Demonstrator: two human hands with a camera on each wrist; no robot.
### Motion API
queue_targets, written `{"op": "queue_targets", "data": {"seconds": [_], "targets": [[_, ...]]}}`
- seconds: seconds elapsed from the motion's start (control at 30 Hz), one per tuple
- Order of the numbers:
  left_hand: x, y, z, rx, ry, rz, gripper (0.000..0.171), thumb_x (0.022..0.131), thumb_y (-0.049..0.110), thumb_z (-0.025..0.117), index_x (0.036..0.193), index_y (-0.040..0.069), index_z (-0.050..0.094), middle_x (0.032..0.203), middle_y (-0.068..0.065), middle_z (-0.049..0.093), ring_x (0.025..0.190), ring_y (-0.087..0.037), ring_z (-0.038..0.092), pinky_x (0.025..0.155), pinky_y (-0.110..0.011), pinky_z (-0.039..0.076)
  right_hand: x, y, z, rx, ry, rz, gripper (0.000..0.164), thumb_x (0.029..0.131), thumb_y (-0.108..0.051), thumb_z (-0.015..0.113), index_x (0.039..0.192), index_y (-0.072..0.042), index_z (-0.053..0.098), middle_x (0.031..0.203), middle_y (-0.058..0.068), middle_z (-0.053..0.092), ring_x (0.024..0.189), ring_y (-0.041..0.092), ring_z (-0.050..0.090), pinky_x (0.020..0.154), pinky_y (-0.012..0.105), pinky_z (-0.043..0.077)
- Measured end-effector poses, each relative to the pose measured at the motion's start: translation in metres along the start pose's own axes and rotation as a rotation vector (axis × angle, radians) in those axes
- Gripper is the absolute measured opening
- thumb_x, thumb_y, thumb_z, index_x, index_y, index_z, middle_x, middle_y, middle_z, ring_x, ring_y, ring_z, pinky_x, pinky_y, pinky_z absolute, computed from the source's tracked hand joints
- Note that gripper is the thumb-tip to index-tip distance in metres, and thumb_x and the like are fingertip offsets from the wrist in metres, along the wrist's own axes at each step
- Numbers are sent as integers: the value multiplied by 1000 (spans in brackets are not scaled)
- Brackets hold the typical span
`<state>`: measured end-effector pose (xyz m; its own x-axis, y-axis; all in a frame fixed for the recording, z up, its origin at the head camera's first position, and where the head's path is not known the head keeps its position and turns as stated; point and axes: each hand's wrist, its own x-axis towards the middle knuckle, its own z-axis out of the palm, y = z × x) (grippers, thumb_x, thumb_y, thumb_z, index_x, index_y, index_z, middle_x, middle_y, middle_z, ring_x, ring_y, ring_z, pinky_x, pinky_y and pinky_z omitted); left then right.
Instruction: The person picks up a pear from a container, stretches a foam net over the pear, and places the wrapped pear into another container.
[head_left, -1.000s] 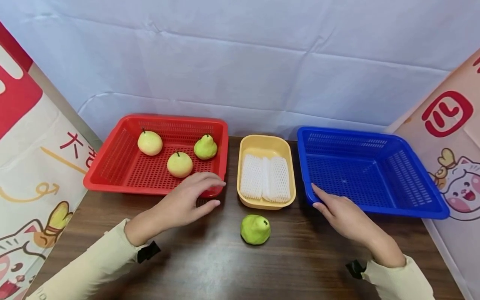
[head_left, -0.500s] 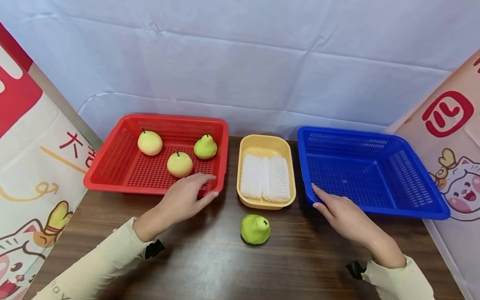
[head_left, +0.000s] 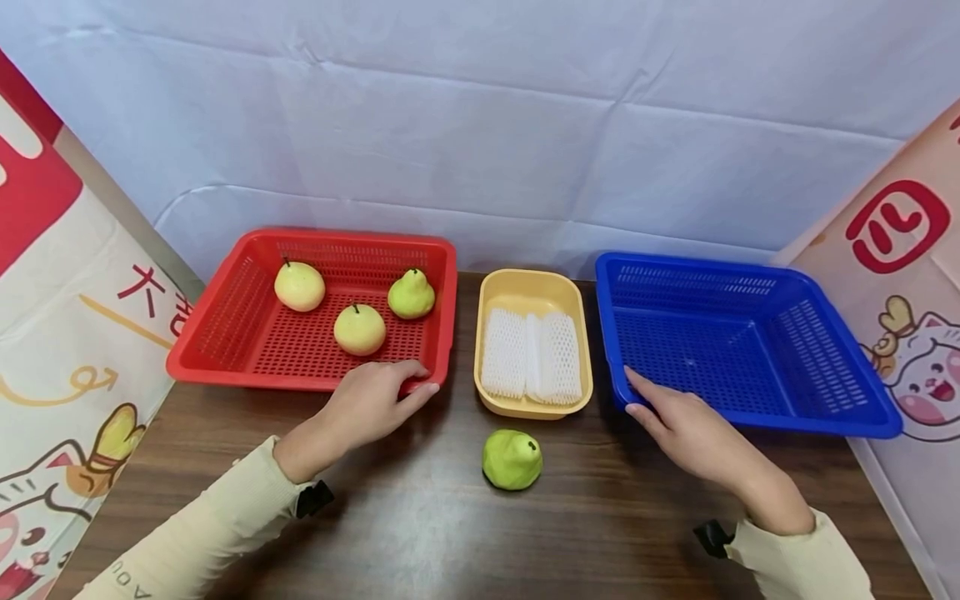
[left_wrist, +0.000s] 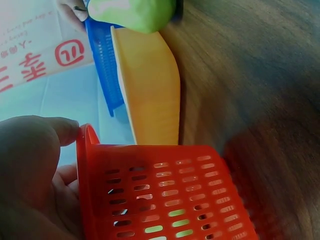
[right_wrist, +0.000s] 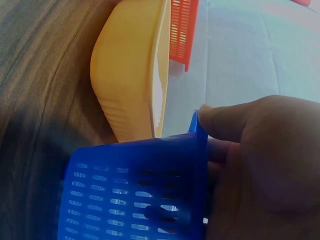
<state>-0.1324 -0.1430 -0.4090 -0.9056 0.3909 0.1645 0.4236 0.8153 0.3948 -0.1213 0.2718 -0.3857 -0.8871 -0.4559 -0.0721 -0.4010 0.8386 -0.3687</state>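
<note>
My left hand (head_left: 367, 404) grips the near right corner of the red basket (left_wrist: 165, 195), thumb outside the rim and fingers curled over it. Inside that basket lie two round pale-yellow pears (head_left: 360, 329) and one green pear (head_left: 411, 294). My right hand (head_left: 693, 437) holds the near left corner of the blue basket (right_wrist: 125, 190), its thumb on the rim in the right wrist view and its fingers reaching inside. No fruit shows in the blue basket. Between my hands, another green pear (head_left: 512, 460) lies on the wooden table (head_left: 480, 542).
A yellow tray (head_left: 531, 283) stands between the two baskets, just beyond the loose pear. White foam net sleeves (head_left: 531, 357) lie in it. Behind everything hangs a pale cloth (head_left: 480, 150). Printed panels (head_left: 918, 367) flank the table on both sides.
My left hand has come from just above the red basket's near right corner, back and slightly left, and now holds its rim. The right hand stays on the blue basket.
</note>
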Motion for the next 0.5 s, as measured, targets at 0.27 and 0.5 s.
{"op": "queue_targets", "data": {"seconds": [0.27,0.5], "targets": [[0,-1,0,10,-8,9,31,98,38,67,111,11,72,97,-4,75,85,-24,71,72,-44,56,2,-3,-5,23,-26,52,63,106,-36,54,154,2,39,148,29,47,133,48,48,104,65,41],[1,-1,0,12,-23,7,31,98,40,67,112,12,71,99,-4,75,88,-25,71,73,-45,56,5,-6,-11,15,14,65,59,105,-35,57,151,1,45,142,28,55,128,45,55,101,63,44]]}}
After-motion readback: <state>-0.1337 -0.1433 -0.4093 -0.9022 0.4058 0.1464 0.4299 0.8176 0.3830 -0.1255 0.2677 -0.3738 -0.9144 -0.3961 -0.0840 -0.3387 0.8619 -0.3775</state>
